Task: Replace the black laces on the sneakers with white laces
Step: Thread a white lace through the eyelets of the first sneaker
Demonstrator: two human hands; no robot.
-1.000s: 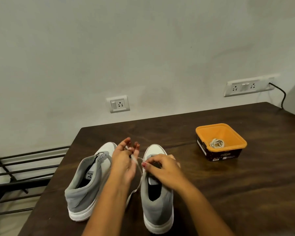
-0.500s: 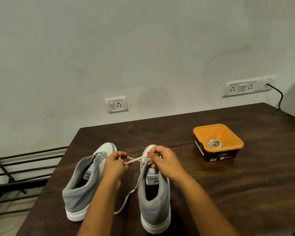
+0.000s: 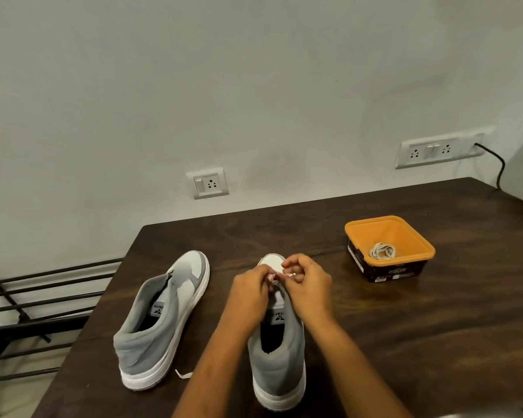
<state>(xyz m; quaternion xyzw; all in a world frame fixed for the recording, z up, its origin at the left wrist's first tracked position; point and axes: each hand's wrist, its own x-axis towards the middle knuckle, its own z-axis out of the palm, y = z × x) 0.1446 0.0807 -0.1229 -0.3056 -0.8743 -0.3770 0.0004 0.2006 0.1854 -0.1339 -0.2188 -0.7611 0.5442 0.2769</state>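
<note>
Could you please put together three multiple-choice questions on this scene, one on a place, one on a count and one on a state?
1. Where does the coiled spare lace lie?
A. In the orange container
B. On the metal rack
C. Inside a shoe

2. How many sneakers stand on the table?
A. One
B. Two
C. Three

3. What are the left hand and right hand doing?
A. Lying flat on the wood
B. Lifting the box
C. Pinching a white lace over a sneaker's toe end

Answers:
1 A: the coil sits on the container's floor.
2 B: the sneaker under the hands and the other sneaker stand side by side.
3 C: both hands' curled fingertips meet on the lace above the front eyelets.
</note>
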